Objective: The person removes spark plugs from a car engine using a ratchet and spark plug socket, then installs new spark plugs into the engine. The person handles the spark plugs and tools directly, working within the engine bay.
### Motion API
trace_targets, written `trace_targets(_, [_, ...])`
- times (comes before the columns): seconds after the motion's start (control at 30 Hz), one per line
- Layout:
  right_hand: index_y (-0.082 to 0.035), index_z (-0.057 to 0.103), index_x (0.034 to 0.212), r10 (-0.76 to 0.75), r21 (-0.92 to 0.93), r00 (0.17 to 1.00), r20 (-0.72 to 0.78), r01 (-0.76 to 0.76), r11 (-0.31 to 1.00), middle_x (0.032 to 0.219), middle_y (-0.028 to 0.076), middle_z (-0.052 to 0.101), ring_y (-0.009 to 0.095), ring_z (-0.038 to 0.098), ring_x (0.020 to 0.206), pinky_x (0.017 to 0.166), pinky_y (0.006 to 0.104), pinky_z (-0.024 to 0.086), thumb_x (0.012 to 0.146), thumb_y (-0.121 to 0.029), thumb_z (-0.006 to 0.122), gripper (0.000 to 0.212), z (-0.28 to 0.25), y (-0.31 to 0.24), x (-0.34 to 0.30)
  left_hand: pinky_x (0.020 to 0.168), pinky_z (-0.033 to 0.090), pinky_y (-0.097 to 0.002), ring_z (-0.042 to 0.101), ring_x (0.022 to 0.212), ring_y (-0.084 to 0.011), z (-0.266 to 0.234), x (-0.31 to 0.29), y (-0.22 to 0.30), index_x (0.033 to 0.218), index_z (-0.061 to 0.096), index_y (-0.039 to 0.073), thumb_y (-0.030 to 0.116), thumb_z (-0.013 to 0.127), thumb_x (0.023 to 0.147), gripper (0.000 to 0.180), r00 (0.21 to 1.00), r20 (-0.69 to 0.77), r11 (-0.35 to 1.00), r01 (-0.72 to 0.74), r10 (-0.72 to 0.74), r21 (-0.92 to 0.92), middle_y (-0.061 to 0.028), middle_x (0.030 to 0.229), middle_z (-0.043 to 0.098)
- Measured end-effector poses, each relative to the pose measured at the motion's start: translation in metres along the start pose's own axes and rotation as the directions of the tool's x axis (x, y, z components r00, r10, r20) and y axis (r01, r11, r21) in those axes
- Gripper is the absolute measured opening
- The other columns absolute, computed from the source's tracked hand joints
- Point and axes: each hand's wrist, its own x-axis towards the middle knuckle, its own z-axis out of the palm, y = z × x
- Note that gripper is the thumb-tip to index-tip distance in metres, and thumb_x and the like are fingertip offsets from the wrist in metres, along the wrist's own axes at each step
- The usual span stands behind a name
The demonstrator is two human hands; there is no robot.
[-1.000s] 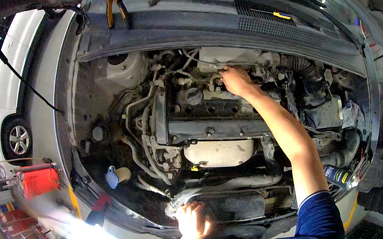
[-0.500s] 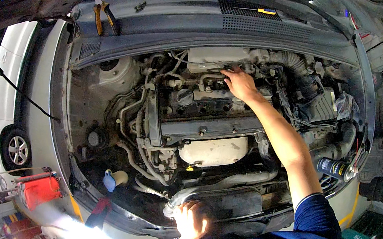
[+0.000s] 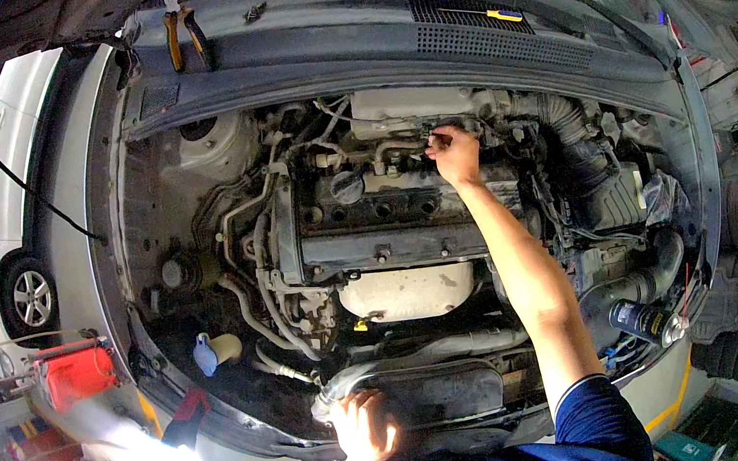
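Under a raised car hood lies a dusty engine with a black valve cover (image 3: 381, 246) and a round oil filler cap (image 3: 347, 187). My right hand (image 3: 455, 157) reaches across it to the back of the engine, near a thin pipe and the pale intake part (image 3: 412, 106). Its thumb and fingers are pinched together; whatever they grip is too small to make out. At the front, my left hand (image 3: 365, 428) leans with bent fingers over the radiator's top edge, beside the thick coolant hose (image 3: 438, 353). A pale heat shield (image 3: 411, 292) sits between the hands.
Pliers (image 3: 186, 41) and a yellow-and-blue screwdriver (image 3: 504, 15) lie on the cowl at the back. A dark spray can (image 3: 644, 321) lies front right, near clear plastic (image 3: 664, 199). A blue-capped reservoir (image 3: 214, 352) stands front left. Beyond are a white car (image 3: 19, 182) and a red container (image 3: 76, 372).
My right hand's fingers have drawn together into a pinch, with the wrist more raised. My left hand keeps its place. The whole view has shifted slightly.
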Motion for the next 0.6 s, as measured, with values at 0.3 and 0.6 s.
trace_targets(0.3, [0.0,0.076,0.101,-0.098,-0.065,0.965,-0.242,0.085,0.994,0.084,0.014,0.077,0.023,0.075,0.074,0.069,0.036,0.059,0.088,-0.003,0.074,0.014,0.012,-0.006,-0.004,0.099,0.045,-0.0505,0.06,0.108,-0.038,0.0,-0.001,-0.001,0.116,0.064,0.0,0.009,0.07,0.072,0.046,1.0,-0.003,1.0,-0.002,0.002,-0.002,-0.0181,0.117,0.065])
trace_targets(0.6, [-0.006,0.077,0.095,-0.119,-0.156,0.949,-0.291,0.076,0.985,0.092,0.016,0.077,0.027,0.075,0.082,0.074,0.0372,0.059,0.084,-0.008,0.078,0.011,0.019,0.001,0.005,0.095,0.046,-0.0509,0.06,0.105,-0.0393,0.003,-0.006,-0.004,0.115,0.062,0.0,0.009,0.071,0.071,0.046,1.0,-0.024,1.0,-0.008,0.008,-0.016,-0.021,0.114,0.064])
